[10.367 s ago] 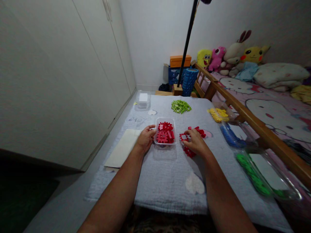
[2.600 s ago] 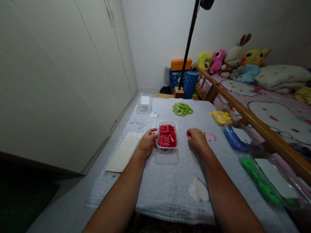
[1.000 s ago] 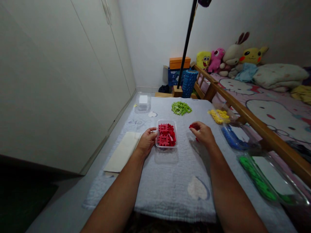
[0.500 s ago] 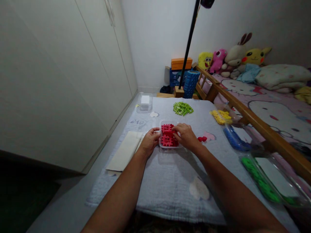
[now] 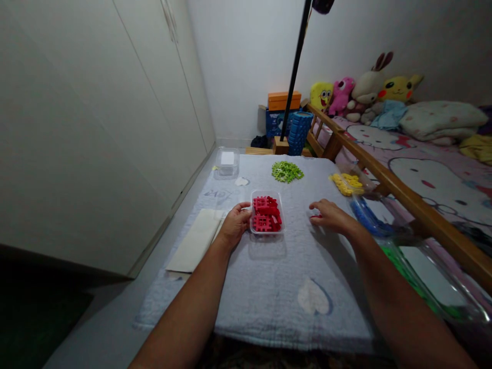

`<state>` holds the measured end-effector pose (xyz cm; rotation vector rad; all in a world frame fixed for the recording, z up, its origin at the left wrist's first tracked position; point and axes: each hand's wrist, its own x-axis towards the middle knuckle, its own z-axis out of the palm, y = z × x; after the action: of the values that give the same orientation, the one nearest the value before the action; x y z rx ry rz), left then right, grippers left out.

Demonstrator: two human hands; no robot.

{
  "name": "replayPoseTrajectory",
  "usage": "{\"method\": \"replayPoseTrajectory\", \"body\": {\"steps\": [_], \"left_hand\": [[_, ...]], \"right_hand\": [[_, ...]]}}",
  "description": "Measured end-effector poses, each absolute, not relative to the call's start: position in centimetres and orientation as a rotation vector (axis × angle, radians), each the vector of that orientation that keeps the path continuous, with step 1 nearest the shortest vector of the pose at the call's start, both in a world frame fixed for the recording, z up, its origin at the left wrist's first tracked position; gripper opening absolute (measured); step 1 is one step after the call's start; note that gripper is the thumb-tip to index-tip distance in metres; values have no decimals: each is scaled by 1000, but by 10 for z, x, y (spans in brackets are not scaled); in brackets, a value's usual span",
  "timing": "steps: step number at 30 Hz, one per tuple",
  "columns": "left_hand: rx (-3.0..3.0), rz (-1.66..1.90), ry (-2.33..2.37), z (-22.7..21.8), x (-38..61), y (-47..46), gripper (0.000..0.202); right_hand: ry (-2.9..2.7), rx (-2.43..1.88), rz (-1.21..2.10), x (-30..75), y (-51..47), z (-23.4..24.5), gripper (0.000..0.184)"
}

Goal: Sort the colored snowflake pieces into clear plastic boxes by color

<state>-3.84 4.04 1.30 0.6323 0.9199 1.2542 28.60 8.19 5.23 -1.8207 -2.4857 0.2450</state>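
Note:
My left hand point(image 5: 236, 223) grips the left wall of a clear plastic box point(image 5: 284, 225) in the middle of the table. Inside the box are red plastic building pieces point(image 5: 263, 223), some flat and notched, stacked on each other. To the right of the box, my right hand point(image 5: 329, 215) is low over the cloth, thumb and fingers apart. Beneath its fingertips a bit of a red piece point(image 5: 316, 216) shows; the hand hides the rest. I see nothing held in that hand.
A pile of light green pieces point(image 5: 287, 172) lies at the back. Boxes of yellow pieces point(image 5: 347, 183), blue pieces point(image 5: 369, 217) and green pieces point(image 5: 409, 277) line the right, beside the wooden bed rail point(image 5: 388, 188). A lidded box point(image 5: 226, 159) and cream folded sheet point(image 5: 194, 241) are left.
My right hand has left the red pieces in the box and moved right, down to the red piece on the cloth. My left hand stays at the box.

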Motion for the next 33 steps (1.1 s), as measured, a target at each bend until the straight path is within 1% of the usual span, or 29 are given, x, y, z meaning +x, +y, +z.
{"method": "replayPoseTrajectory", "body": {"steps": [2, 7, 10, 14, 16, 23, 28, 31, 33], "left_hand": [[637, 1256, 924, 12, -39, 41, 50], [637, 1257, 928, 13, -39, 40, 50], [640, 1252, 935, 13, -39, 40, 50], [645, 1255, 927, 13, -38, 40, 48], [646, 1259, 914, 13, -39, 40, 48], [644, 1257, 911, 10, -39, 41, 51], [643, 1256, 915, 10, -39, 41, 50], [639, 1260, 918, 10, -39, 41, 49], [643, 1257, 923, 10, -39, 41, 49]], "right_hand": [[-2456, -1902, 267, 296, 78, 45, 41], [-2461, -1846, 288, 296, 67, 34, 20], [-2458, -1874, 233, 289, 63, 33, 18], [-2365, -1956, 98, 279, 60, 38, 18], [-2315, -1920, 67, 270, 59, 43, 20], [-2347, -1346, 218, 209, 53, 62, 16], [-2381, -1295, 186, 181, 46, 60, 23], [-2322, -1295, 192, 191, 49, 57, 31], [-2273, -1305, 195, 208, 54, 55, 31]]}}
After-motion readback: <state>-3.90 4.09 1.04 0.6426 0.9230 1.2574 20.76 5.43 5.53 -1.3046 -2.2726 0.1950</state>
